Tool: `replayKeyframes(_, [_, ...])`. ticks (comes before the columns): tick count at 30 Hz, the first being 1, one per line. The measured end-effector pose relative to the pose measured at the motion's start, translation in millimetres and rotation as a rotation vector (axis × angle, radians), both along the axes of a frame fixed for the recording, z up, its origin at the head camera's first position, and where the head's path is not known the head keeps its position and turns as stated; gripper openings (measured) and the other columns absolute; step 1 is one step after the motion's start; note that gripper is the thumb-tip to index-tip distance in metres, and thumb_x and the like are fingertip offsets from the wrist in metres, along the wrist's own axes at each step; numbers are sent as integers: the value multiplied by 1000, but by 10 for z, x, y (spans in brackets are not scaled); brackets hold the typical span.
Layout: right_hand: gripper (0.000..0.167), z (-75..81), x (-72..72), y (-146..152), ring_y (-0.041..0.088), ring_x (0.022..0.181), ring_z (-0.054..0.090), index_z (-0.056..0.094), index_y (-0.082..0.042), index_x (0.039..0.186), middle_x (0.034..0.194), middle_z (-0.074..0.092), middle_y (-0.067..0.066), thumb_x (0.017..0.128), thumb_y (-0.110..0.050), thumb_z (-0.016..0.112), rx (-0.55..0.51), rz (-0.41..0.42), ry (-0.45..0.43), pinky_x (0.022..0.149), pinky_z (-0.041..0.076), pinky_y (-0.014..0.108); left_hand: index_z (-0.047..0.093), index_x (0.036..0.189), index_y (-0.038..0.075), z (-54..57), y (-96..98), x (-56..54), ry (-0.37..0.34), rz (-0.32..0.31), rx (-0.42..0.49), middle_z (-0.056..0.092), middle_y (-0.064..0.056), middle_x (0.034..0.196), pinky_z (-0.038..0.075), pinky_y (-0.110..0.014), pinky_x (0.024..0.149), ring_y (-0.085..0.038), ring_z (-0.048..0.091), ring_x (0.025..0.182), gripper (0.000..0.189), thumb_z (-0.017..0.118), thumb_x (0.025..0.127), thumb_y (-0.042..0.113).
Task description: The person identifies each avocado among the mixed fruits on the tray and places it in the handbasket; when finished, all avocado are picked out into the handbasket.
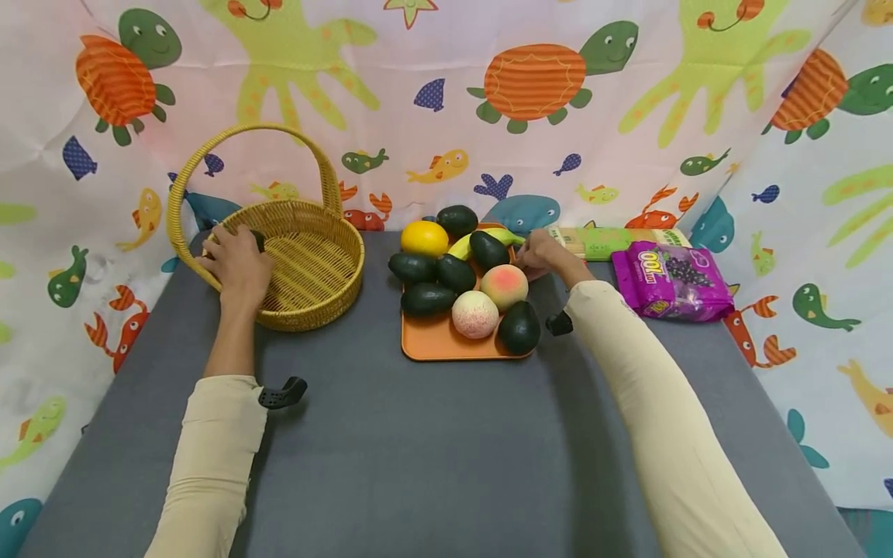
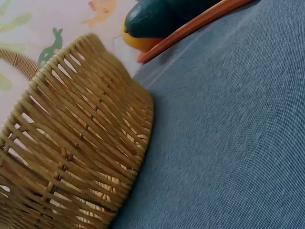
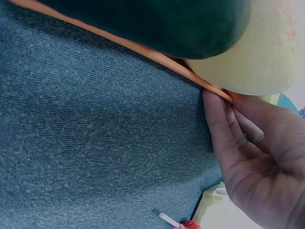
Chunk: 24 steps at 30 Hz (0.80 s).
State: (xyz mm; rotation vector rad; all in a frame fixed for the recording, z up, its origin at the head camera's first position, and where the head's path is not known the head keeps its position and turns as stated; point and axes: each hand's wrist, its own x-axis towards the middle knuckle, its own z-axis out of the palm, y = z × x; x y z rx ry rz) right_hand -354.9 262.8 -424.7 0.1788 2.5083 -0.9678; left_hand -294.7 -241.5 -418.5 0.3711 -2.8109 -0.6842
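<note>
Now, at the left, the person's left hand point(image 1: 237, 260) is over the near-left side of a round, tan wicker basket with a tall arched handle point(image 1: 321, 311), its fingers bent over a dark rounded object point(image 1: 259, 241), mostly hidden beneath them. Well apart from it, the person's right hand point(image 1: 543, 254) pinches the right edge of a flat orange rectangular tray point(image 1: 434, 341), thumb above and fingers below, as the right wrist view shows clearly. And that tray is loaded! Six dark green avocados point(image 1: 428, 300) crowd it, with a bright yellow round fruit point(image 1: 424, 238) at the back left, a curved yellow banana point(image 1: 507, 235) running behind one avocado towards the right hand, and two pale, pink-flushed peaches point(image 1: 504, 287) towards the front right. It all sits on a grey cloth-covered table point(image 1: 418, 465), tray to the right of the basket. Beyond the right hand lie a long green-and-cream packet point(image 1: 603, 243) and, just in front, a shiny purple packet with grapes printed on it point(image 1: 673, 280). Behind everything hangs a white curtain of cartoon sea creatures point(image 1: 412, 46).
</note>
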Motion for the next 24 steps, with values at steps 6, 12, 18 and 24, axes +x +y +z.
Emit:
replayKeyframes(6, [19,9,3,4,21,73,77,74,9,107,102,74,19,98,-6,69,16,15,27,75,66,40,50,139,-13,24,-63,-50,-14,-53,-57,29,-48,152,17,-85,107,-71,31,134,46,56,102,12])
replayKeyframes(12, [18,15,4,-33,20,72,77,74,10,105,86,75,13,98,-6,70,-18,-6,-22,75,66,39,29,156,-9,2,-73,-103,-142,-25,-95,16,-48,159,12,-87,110,-70,16,145,71,61,106,29])
replayKeyframes(18, [16,16,-2,-35,17,67,76,75,8,102,82,74,10,97,-7,71,-10,-28,-26,72,66,37,22,154,-13,6,-46,-87,-96,-39,-16,18,-48,154,-3,-92,108,-71,10,145,75,60,105,30])
replayKeyframes(24, [16,12,0,-7,17,68,75,76,7,99,89,76,13,97,-7,70,-6,-16,-24,74,66,38,24,155,-12,91,-8,-75,-61,-55,-29,19,-50,154,-3,-92,108,-70,10,146,73,57,106,30])
